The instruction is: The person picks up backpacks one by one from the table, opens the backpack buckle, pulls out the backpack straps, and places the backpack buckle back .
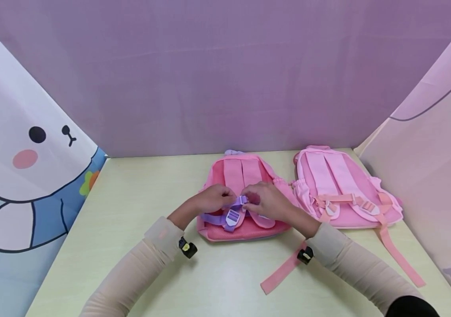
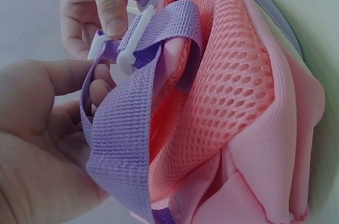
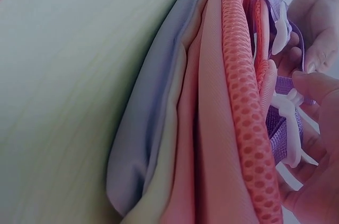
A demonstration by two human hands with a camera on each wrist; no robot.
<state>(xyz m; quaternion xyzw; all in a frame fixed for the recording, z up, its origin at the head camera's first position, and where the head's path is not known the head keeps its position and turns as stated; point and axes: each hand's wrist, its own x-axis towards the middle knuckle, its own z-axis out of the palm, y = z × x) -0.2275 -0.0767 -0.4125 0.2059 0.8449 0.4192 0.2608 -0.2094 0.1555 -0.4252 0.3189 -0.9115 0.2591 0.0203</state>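
A coral-pink backpack (image 1: 245, 231) lies back side up on the table, its two shoulder straps upward. Over it, the left hand (image 1: 214, 198) pinches a purple webbing strap (image 2: 124, 123), which loops down past the fingers in the left wrist view. Facing it, the right hand (image 1: 267, 200) holds a small pale buckle (image 1: 242, 200) on the purple webbing between thumb and fingers. Below the hands sits a white strap adjuster (image 1: 232, 217) threaded with purple webbing. In the right wrist view, another white adjuster (image 3: 291, 128) is close to the right fingers. The fingers partly hide the buckle.
A second, lighter pink backpack (image 1: 338, 176) lies to the right, with a peach strap (image 1: 397, 253) trailing toward the front. Another pink strap end (image 1: 282, 268) lies under the right forearm. A purple backdrop (image 1: 225, 79) closes off the rear of the table (image 1: 150, 185).
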